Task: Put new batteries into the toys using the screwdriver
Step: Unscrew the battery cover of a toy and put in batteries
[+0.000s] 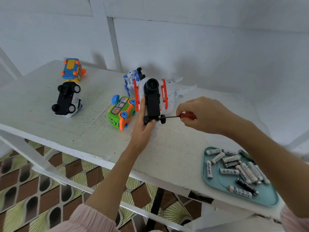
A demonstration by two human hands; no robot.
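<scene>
Toy plane (155, 97), white plastic with orange-red trim, lies belly-up on the white painted table (93, 131), its black underside panel and small black wheels facing the camera. The left hand (143, 124) grips it from the near-left, thumb laid along the left edge of the black panel and the other fingers curled under the wheel axle. The right hand (204, 114) pinches the screwdriver (182, 116) by its glossy red handle, fingers curled tight round it; the thin dark shaft runs leftward from those fingertips, level, to the plane's near wheels, where its tip is hidden.

Just left of the left thumb lies a green and orange toy bus (121, 113) on its side, with blue wheels and cartoon animal faces in its windows. Behind the plane, beyond the fingers, lies a smaller blue and white toy plane (132, 79). Well to the left of both hands lie an upturned black and white toy car (67, 99) and a blue and orange toy car (71, 70).

Below the right wrist, at the table's near edge, a teal tray (217, 183) with rounded corners holds loose cylindrical batteries (234, 166), mostly silver-white, a few black. Several read "Heybright"; one black cell reads "Eveready".
</scene>
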